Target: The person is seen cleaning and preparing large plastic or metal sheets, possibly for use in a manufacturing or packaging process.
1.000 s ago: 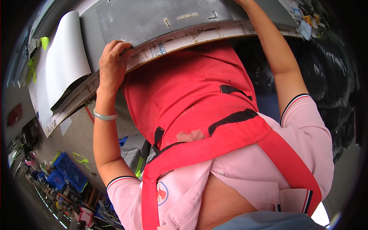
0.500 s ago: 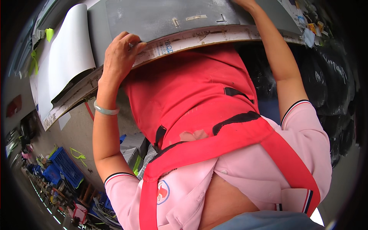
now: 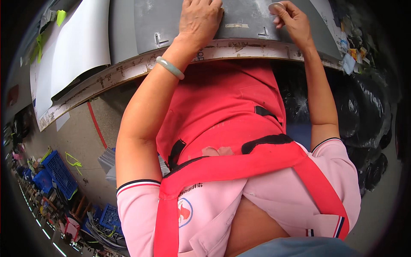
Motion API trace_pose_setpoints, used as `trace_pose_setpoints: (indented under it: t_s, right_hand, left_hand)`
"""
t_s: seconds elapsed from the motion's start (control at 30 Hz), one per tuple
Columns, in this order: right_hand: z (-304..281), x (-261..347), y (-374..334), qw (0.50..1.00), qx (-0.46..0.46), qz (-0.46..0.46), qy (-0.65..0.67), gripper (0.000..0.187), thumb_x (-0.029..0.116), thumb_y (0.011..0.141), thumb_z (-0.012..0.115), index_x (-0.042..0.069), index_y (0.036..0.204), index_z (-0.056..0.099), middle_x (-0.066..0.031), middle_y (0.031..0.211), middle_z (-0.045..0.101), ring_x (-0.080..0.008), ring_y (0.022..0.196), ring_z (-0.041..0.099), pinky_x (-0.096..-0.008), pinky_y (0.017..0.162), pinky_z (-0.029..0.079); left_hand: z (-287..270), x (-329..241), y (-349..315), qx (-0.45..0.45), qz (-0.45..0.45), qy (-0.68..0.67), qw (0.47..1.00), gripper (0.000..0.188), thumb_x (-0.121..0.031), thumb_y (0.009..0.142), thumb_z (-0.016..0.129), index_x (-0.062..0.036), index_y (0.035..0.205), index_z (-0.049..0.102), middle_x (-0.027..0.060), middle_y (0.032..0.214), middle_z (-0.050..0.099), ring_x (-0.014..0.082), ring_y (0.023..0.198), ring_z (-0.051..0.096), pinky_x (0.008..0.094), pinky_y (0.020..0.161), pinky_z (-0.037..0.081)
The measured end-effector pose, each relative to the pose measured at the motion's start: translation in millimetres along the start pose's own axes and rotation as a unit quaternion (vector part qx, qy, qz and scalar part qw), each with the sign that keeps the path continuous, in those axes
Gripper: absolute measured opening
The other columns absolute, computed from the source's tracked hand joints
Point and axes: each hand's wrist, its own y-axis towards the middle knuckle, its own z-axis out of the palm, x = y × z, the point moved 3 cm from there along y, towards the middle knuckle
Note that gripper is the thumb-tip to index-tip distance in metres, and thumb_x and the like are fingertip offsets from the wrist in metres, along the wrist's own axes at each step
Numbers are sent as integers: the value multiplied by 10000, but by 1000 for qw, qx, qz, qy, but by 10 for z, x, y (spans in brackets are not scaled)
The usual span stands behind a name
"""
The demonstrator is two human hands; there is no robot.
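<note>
My left hand (image 3: 199,20) is over the dark grey sheet on the workbench, its fingers curled and partly cut off by the top of the picture. Whatever those fingers hold, if anything, is hidden. Farther right, my right hand (image 3: 294,22) pinches a small, pale round disc (image 3: 276,7) between thumb and fingers, just above the sheet. The dark grey sheet (image 3: 160,19) carries pale smudges, L-shaped corner marks (image 3: 161,39) and a strip of tan tape (image 3: 236,25). My left wrist wears a pale green bangle (image 3: 170,67).
White sheet material (image 3: 85,38) curls up at the bench's left end. The worn bench edge (image 3: 132,60) runs close in front of my red apron (image 3: 218,103). Black plastic bags (image 3: 355,107) crowd below the right end. Blue crates (image 3: 60,171) stand on the floor at lower left.
My left hand has moved right and farther onto the sheet, away from the bench edge. My right hand has come down into fuller view, showing the disc. The view has shifted slightly.
</note>
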Motion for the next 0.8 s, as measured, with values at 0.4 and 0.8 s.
trace_pose_setpoints:
  t_s: [0.4,0.8]
  right_hand:
    - [458,497,-524,959,44,-142,-242,143,116,966,689,9,1059,712,-74,910,679,-175,795,645,-284,737,510]
    - [377,325,-501,989,-35,81,-122,241,206,979,684,53,1153,616,-7,802,653,-43,593,546,-203,519,450]
  left_hand:
    - [-15,-22,-48,-28,-13,-9,999,197,-205,977,589,-127,1149,645,118,1198,602,326,1195,554,629,1075,365]
    - [-6,-22,0,-27,-18,-13,999,201,-205,976,593,-129,1152,652,112,1197,603,320,1203,554,638,1085,366]
